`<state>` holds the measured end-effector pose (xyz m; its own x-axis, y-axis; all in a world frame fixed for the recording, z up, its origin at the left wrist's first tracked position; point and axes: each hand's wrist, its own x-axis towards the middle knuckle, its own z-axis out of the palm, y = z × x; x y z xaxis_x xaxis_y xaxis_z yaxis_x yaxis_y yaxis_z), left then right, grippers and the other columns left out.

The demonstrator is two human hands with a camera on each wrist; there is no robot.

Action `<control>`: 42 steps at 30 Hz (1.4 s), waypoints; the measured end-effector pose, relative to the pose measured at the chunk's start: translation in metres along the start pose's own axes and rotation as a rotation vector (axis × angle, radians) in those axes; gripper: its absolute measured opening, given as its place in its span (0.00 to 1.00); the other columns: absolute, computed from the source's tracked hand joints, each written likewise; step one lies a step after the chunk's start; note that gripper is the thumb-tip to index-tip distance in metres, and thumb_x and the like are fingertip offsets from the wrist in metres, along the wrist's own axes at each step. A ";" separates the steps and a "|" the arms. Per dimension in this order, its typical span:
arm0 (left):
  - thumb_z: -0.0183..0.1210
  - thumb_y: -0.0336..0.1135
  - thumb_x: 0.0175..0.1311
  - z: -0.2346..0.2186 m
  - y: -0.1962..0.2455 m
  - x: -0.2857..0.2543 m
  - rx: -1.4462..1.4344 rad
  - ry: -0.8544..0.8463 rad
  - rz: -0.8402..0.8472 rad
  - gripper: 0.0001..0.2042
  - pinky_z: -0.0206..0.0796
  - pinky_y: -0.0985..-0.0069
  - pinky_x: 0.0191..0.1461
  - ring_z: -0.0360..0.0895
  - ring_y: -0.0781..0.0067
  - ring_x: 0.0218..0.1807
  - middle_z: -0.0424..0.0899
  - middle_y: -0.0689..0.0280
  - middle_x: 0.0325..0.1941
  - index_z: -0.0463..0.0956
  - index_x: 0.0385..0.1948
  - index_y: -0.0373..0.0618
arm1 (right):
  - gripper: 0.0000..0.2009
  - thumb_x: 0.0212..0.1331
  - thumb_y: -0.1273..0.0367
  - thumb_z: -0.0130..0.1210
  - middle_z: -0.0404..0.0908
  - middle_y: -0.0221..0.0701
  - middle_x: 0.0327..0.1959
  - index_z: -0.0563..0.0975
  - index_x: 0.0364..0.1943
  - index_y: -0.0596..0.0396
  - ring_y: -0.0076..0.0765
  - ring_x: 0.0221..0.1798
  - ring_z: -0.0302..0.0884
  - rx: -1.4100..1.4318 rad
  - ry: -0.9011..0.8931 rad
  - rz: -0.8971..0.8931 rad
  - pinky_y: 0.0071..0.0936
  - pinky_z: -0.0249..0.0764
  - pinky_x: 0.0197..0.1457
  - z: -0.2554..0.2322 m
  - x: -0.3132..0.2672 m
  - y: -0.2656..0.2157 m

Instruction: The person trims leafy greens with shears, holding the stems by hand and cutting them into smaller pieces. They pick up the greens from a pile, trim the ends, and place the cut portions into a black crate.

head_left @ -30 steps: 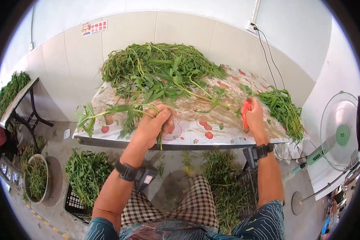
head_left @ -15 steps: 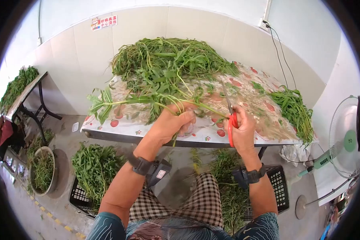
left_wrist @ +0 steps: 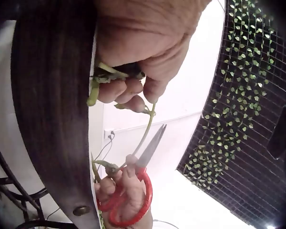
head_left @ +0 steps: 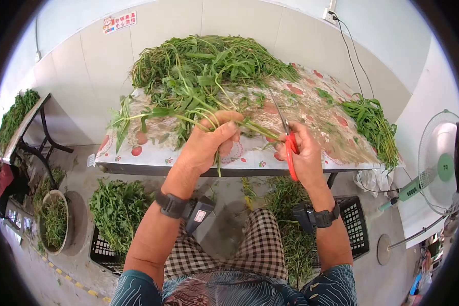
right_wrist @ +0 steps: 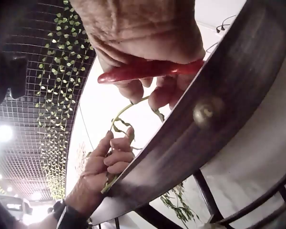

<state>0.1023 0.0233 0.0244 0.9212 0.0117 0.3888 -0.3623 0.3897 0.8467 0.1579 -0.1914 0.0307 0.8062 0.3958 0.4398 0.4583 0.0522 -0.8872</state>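
Note:
My left hand point(head_left: 209, 145) grips several leafy green stems point(head_left: 194, 104) above the table's front edge, with leaves trailing to the left. To its right, my right hand point(head_left: 307, 155) holds red-handled scissors point(head_left: 291, 155), their blades close together and pointing up toward the back wall. The fingertips of that hand also meet the far end of the stems. In the left wrist view a thin stem point(left_wrist: 148, 128) runs from the left hand to the right hand point(left_wrist: 134, 193), beside the scissors point(left_wrist: 149, 191). The right wrist view shows the red handle point(right_wrist: 138, 71) across the palm.
A large heap of greens point(head_left: 209, 64) lies at the back of the table point(head_left: 188, 162), and a neat bundle point(head_left: 373, 130) at its right end. Below stand crates of greens point(head_left: 120, 214) and a basin point(head_left: 66, 229). A fan point(head_left: 441, 163) is on the right.
My right hand has come in from the right with the scissors, now beside the stems, and the blades have come into sight. The left hand keeps its grip on the stems.

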 end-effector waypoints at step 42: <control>0.46 0.33 0.61 0.009 0.005 -0.014 0.026 0.116 0.006 0.09 0.64 0.81 0.30 0.71 0.78 0.26 0.78 0.63 0.30 0.73 0.32 0.40 | 0.33 0.61 0.44 0.38 0.76 0.33 0.21 0.65 0.51 0.66 0.20 0.14 0.65 0.300 -0.239 0.334 0.19 0.64 0.20 -0.002 -0.081 -0.005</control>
<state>0.0866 0.0167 0.0264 0.9285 0.1208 0.3511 -0.3704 0.3656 0.8539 0.0913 -0.2259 -0.0001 0.7661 0.6329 0.1120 0.0340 0.1342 -0.9904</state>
